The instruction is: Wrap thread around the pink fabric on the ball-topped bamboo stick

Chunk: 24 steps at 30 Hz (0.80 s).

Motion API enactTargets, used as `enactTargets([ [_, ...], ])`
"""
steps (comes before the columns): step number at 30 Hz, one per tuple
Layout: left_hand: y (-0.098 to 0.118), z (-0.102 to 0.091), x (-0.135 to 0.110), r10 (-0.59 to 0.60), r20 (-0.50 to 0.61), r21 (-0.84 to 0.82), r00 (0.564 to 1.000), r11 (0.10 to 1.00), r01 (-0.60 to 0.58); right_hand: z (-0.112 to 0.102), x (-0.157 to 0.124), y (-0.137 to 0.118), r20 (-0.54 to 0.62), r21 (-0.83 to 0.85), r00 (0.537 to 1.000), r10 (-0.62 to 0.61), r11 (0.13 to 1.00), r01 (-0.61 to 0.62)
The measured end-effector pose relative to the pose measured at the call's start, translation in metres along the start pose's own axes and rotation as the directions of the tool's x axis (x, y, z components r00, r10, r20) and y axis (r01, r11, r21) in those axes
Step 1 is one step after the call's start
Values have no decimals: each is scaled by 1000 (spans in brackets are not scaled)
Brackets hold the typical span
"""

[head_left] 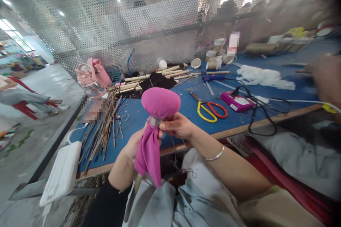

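Observation:
A rounded head covered in magenta cloth (pixel 161 101) is held upright over the front edge of the table. A grey band or binding (pixel 155 121) goes round its neck, and the loose magenta cloth (pixel 149 152) hangs in folds below. My left hand (pixel 134 145) is closed around the neck from the left, its fingers partly hidden behind the cloth. From the right, my right hand (pixel 179 126) pinches the neck at the grey band, thumb in front. Below the cloth a pale stick end (pixel 137 183) shows; whether it joins the head is hidden.
Scissors (pixel 210 110) with red and yellow handles lie right of my hands, beside a purple power box (pixel 236 101) with black cable. Thin twigs (pixel 105 127) are heaped left, near a white power strip (pixel 61 172). Pale sticks (pixel 170 72) and a glue gun (pixel 213 77) lie behind.

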<state>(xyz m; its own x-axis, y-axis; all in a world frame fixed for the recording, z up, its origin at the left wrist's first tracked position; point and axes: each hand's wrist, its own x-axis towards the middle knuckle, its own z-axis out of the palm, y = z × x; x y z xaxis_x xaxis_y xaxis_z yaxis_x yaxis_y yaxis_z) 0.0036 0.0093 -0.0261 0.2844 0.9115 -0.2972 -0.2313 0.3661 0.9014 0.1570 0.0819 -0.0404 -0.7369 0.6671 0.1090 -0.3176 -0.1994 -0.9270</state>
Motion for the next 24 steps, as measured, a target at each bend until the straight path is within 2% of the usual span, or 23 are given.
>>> enactTargets([
  [1, 1, -6, 4, 5, -8, 54, 1000, 999, -4, 0, 1, 2, -64, 10, 998, -17, 1000, 18],
  [3, 7, -19, 12, 128, -109, 229, 986, 968, -100, 3, 3, 4, -191, 12, 981, -42, 999, 45],
  [4, 11, -23, 15, 243, -188, 325, 952, 930, -173, 6, 4, 5, -233, 12, 971, -44, 999, 49],
  [6, 19, -26, 18, 472, -323, 475, 820, 831, -291, 12, 4, 3, -261, 10, 965, -37, 999, 41],
  [7, 22, -23, 17, 544, -354, 517, 761, 792, -325, 15, 4, 2, -263, 9, 964, -40, 999, 43],
  [8, 23, -17, 16, 579, -348, 548, 738, 764, -341, 18, 4, 0, -271, 5, 961, -50, 999, 54],
  [11, 11, 6, 11, 544, -284, 606, 790, 740, -292, 23, 3, -4, -317, -63, 944, -92, 995, 76],
  [13, -3, 18, 8, 545, -276, 605, 792, 739, -298, 25, 2, -5, -353, -135, 929, -112, 989, 68],
  [15, -16, 24, 7, 558, -293, 607, 777, 736, -299, 26, 1, -6, -365, -187, 923, -121, 981, 55],
  [17, -22, 25, 7, 571, -300, 634, 764, 718, -288, 27, 1, -6, -361, -230, 924, -128, 972, 45],
  [20, -20, 20, 5, 583, -274, 665, 765, 689, -288, 25, -3, -10, -338, -349, 927, -165, 936, 39],
  [22, -16, 16, 2, 578, -283, 647, 766, 704, -292, 24, -8, -15, -299, -441, 933, -200, 896, 51],
  [24, -14, 12, -1, 537, -329, 585, 777, 762, -279, 24, -15, -20, -260, -497, 940, -220, 865, 65],
])
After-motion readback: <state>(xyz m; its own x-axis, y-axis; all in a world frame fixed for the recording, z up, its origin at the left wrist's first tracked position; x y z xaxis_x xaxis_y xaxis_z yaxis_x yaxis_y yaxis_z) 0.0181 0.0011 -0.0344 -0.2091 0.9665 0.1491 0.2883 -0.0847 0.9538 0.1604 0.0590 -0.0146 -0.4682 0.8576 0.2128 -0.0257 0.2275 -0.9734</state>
